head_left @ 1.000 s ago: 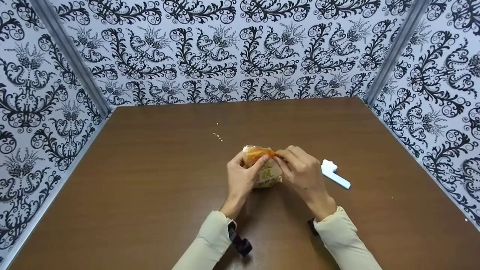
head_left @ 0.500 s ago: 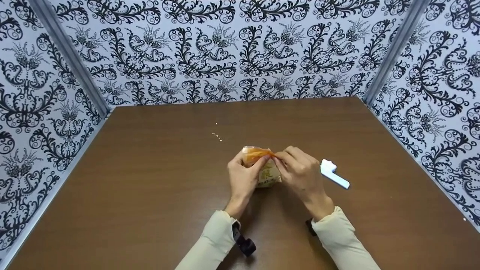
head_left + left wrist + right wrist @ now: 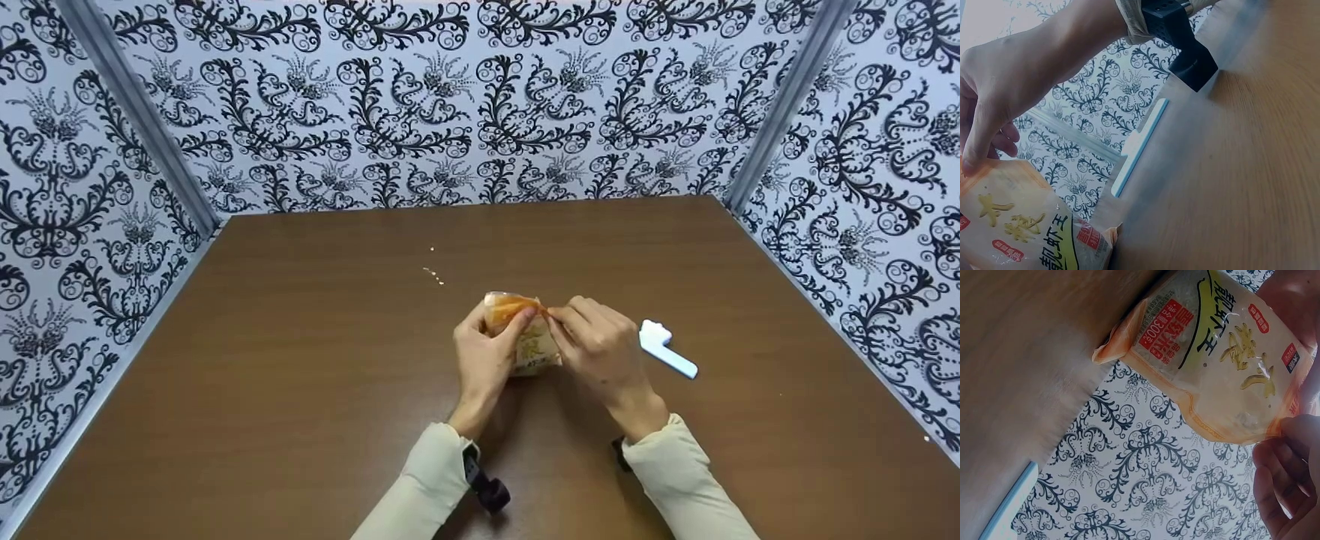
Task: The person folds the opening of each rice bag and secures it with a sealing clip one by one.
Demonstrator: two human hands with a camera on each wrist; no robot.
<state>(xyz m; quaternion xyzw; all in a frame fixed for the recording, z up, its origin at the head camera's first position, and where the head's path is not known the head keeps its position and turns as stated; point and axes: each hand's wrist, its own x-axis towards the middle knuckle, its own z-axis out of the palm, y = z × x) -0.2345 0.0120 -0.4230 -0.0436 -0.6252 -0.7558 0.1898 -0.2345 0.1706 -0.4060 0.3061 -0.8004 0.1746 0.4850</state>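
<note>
A printed plastic food bag (image 3: pixel 534 352) stands on the table between my hands. It is clear and cream-coloured, with an orange upper part gathered toward the right. My left hand (image 3: pixel 484 360) grips the bag's upper left, thumb on the near face and fingers behind it. At the top corner, my right hand (image 3: pixel 600 345) pinches the gathered orange edge between thumb and fingers. In the left wrist view, the bag (image 3: pixel 1022 219) shows Chinese lettering and a red label. Its label side also faces the right wrist view, where the bag (image 3: pixel 1213 365) fills the upper part.
Right of my right hand lies a white and light-blue plastic piece (image 3: pixel 667 350), a straight bar with a wider notched end. Small pale crumbs (image 3: pixel 433 276) are scattered beyond the bag on the brown table (image 3: pixel 300 337). Patterned walls (image 3: pixel 420 105) enclose the table's back and sides.
Both hands keep hold of the bag in nearly the same place. The right fingers shift slightly along the gathered edge. The plastic piece stays on the table.
</note>
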